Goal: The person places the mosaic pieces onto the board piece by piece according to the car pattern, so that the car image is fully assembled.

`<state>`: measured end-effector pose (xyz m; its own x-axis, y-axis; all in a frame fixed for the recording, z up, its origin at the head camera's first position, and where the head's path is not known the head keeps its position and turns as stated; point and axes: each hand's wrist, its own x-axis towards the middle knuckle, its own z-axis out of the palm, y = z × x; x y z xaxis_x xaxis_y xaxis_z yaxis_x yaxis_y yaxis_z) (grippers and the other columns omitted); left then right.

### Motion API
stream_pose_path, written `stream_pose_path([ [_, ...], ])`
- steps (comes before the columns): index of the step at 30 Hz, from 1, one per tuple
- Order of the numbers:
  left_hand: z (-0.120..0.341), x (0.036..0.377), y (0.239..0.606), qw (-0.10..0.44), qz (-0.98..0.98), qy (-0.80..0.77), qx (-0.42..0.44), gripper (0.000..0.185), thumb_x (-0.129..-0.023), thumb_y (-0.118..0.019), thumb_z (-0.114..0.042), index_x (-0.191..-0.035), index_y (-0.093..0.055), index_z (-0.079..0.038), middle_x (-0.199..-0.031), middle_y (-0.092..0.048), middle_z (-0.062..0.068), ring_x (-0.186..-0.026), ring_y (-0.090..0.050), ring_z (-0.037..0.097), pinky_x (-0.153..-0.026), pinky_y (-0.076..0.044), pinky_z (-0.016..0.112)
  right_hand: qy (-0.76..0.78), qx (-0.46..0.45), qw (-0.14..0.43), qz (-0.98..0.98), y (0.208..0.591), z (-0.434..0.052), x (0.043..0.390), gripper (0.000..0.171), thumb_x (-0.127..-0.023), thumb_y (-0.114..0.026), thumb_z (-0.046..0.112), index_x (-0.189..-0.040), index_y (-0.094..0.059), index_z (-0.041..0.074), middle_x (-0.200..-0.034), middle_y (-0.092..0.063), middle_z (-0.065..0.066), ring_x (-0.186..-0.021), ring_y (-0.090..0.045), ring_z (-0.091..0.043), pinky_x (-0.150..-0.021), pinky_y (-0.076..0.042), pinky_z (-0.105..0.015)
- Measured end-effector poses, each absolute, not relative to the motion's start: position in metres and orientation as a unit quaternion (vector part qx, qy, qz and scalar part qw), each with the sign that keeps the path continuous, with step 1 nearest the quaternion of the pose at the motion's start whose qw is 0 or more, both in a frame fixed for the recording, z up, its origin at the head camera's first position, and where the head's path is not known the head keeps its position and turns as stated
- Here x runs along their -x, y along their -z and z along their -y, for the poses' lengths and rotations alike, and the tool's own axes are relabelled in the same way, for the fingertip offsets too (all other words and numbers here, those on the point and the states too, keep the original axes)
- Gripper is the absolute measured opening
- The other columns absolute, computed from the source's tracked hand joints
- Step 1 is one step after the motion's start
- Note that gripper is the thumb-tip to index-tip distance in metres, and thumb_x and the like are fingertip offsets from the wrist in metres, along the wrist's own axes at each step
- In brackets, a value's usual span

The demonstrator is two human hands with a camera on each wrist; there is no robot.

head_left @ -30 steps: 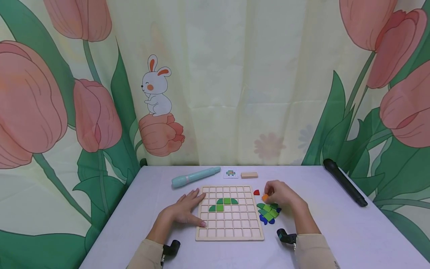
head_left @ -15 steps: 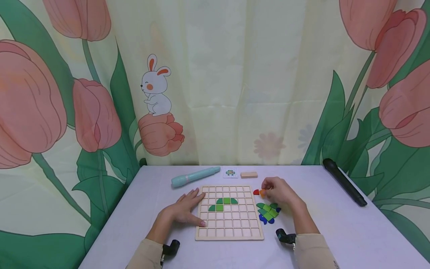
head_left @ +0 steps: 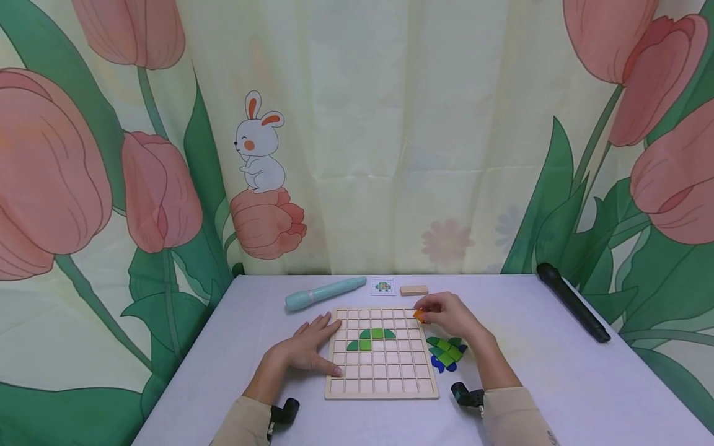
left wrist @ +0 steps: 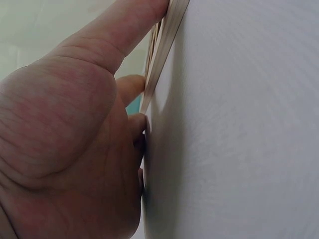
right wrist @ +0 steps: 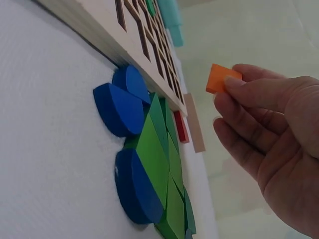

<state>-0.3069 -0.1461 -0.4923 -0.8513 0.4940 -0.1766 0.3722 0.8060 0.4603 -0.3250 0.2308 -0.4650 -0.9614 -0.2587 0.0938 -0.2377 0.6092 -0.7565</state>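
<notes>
Fingers of the right hand (head_left: 449, 314) pinch an orange square tile (right wrist: 223, 78), held just above the top right corner of the wooden grid board (head_left: 382, 378). Left hand (head_left: 305, 345) lies flat with fingers spread on the bench (head_left: 558, 371), fingertips touching the board's left edge. Green tiles (head_left: 370, 338) sit in the board's upper middle cells. Pile of loose green and blue tiles (head_left: 445, 354) lies just right of the board, a red tile (right wrist: 180, 133) beside it. Teal pen (head_left: 325, 293), pattern card (head_left: 382, 286) and wooden block (head_left: 414, 290) lie behind the board.
</notes>
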Motion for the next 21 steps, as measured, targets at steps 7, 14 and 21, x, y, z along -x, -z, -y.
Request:
stream_pose_path([
  [7,0.146,0.306,0.492,0.147,-0.939,-0.209,-0.23,0.117,-0.073,-0.079,-0.073,-0.166,-0.029,-0.022,-0.176,-0.012,0.011,-0.164,-0.007,0.033,-0.132,-0.009,0.057,0.43,0.196,0.013,-0.881,0.462,-0.219,0.323,0.022,-0.097,-0.07,0.003,-0.118,-0.078,0.004,-0.11,-0.076,-0.006,-0.088,-0.065,-0.018,-0.075,-0.058,-0.021],
  [14,0.146,0.306,0.493,0.145,-0.939,-0.21,-0.229,0.118,-0.072,-0.078,-0.074,-0.166,-0.029,-0.023,-0.176,-0.012,0.01,-0.164,-0.007,0.032,-0.131,-0.009,0.058,0.432,0.219,0.007,-0.875,0.461,-0.208,0.321,0.022,-0.097,-0.072,0.006,-0.118,-0.078,0.005,-0.11,-0.077,-0.005,-0.086,-0.066,-0.018,-0.075,-0.058,-0.022],
  [21,0.146,0.306,0.493,0.146,-0.939,-0.212,-0.228,0.118,-0.072,-0.079,-0.074,-0.166,-0.029,-0.023,-0.176,-0.012,0.01,-0.164,-0.007,0.032,-0.131,-0.009,0.058,0.419,0.243,0.008,-0.875,0.461,-0.195,0.318,0.023,-0.097,-0.07,0.002,-0.118,-0.077,0.004,-0.111,-0.076,-0.005,-0.085,-0.063,-0.016,-0.072,-0.056,-0.022],
])
